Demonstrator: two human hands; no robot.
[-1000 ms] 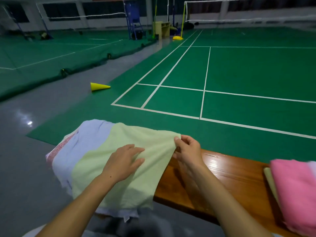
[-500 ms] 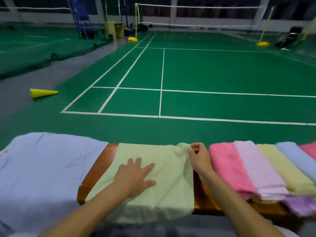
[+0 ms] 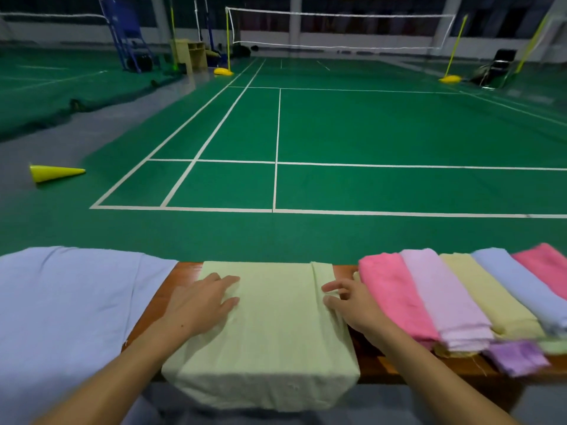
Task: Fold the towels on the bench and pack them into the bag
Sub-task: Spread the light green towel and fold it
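A pale green towel [image 3: 276, 326] lies spread across the wooden bench [image 3: 346, 269], its near edge hanging over the front. My left hand [image 3: 202, 300] rests flat on its left part, fingers apart. My right hand [image 3: 352, 302] lies on its right edge, fingers loosely spread, holding nothing. A large light blue cloth [image 3: 67, 308] covers the bench's left end. To the right lies a row of overlapping towels: pink [image 3: 395, 296], lilac [image 3: 441, 296], yellow [image 3: 478, 292], blue [image 3: 521, 286] and another pink [image 3: 546, 265]. No bag is in view.
A small purple cloth [image 3: 518, 357] sticks out under the towel row at the bench's front. Beyond the bench stretches a green badminton court [image 3: 368, 133] with a net [image 3: 337, 29]. A yellow cone [image 3: 52, 173] lies on the floor at the left.
The green towel has been drawn rightward off the blue cloth and laid flat on the bench. My right hand let go of its corner and now rests on its right edge.
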